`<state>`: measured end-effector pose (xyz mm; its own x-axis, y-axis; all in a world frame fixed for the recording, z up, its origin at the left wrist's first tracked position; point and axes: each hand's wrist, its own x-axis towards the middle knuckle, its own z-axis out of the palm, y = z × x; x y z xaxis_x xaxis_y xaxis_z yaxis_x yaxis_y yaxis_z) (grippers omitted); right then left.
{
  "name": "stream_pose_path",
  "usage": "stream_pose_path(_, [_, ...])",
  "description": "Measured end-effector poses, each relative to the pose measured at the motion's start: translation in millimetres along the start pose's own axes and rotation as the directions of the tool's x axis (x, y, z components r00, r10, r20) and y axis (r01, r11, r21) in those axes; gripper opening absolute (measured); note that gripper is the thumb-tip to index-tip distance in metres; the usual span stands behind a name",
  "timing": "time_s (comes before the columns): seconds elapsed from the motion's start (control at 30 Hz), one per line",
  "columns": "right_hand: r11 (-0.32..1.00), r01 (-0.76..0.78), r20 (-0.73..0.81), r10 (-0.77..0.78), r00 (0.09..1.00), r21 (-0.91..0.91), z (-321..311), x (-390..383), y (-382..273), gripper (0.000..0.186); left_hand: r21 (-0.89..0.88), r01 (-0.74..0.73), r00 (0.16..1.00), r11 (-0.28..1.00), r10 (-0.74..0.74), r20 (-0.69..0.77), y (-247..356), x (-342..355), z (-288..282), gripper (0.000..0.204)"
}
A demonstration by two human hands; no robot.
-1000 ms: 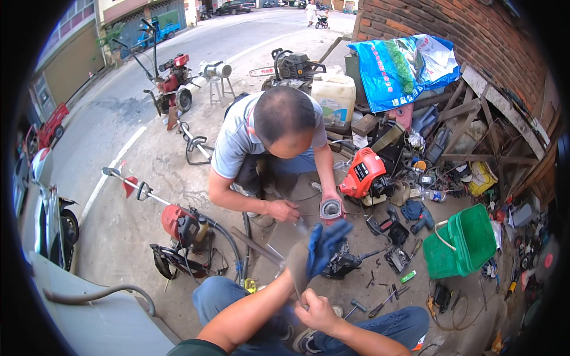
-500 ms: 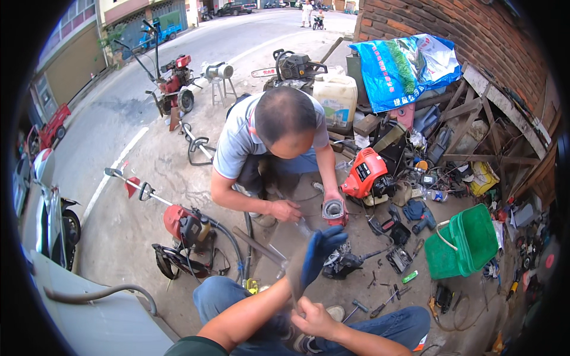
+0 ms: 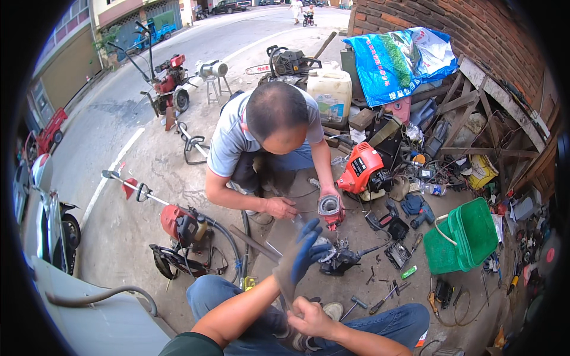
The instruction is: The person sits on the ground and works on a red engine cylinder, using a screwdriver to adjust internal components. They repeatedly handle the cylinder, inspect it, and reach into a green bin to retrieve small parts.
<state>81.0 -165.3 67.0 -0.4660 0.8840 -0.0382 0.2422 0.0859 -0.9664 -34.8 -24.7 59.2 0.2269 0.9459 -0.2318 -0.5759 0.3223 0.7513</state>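
A grey work glove with blue-coated fingers [image 3: 309, 246] covers my left hand [image 3: 297, 256], which is raised with its fingers extended. My bare right hand [image 3: 311, 318] is closed on the glove's cuff [image 3: 287, 292], below the left palm. Just beyond my hands, a dark engine part [image 3: 339, 262] lies on the ground. Opposite me a crouching person [image 3: 270, 139] holds a red housing with a round grey opening [image 3: 330, 207] in one hand. The person's other hand [image 3: 281, 207] is near a clear object that I cannot make out.
Screwdrivers [image 3: 380, 304] and loose bolts lie right of my knees. Farther right stand a green bucket [image 3: 445, 252] and a cordless drill [image 3: 423, 215]. A red engine [image 3: 361, 169] is beside the person; a brush cutter [image 3: 178, 225] lies left. Scrap fills the wall side.
My gloved left hand has turned and its fingers have spread apart. My right hand stays on the cuff. The person opposite keeps hold of the red housing.
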Motion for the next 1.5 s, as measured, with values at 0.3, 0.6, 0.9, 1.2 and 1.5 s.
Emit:
stream_pose_path(0.3, [0.712, -0.088, -0.387, 0.476, 0.79, 0.696, -54, 14, 50, 0.018, 0.903, -0.305, 0.925, 0.303, -0.131, 0.357, 30, -38, -29, 0.037])
stream_pose_path(0.6, [0.66, -0.099, -0.145, 0.305, 0.941, 0.745, -70, 7, 18, 0.043, 0.86, -0.423, 0.743, 0.286, -0.433, 0.51, 19, -57, -6, 0.058])
stream_pose_path(0.9, [0.583, -0.111, -0.095, 0.312, 0.945, 0.805, -79, 5, 47, 0.036, 0.887, -0.404, 0.788, 0.221, -0.408, 0.461, 36, -55, 3, 0.058])
stream_pose_path(1.2, [0.642, -0.242, -0.072, 0.422, 0.904, 0.728, -72, 1, 56, 0.03, 0.883, -0.464, 0.756, 0.075, -0.486, 0.438, 26, -57, 5, 0.059])
stream_pose_path(1.5, [0.637, -0.163, -0.19, 0.449, 0.873, 0.754, -67, 3, 60, 0.028, 0.93, -0.367, 0.829, 0.0, -0.455, 0.327, 11, -52, -6, 0.05])
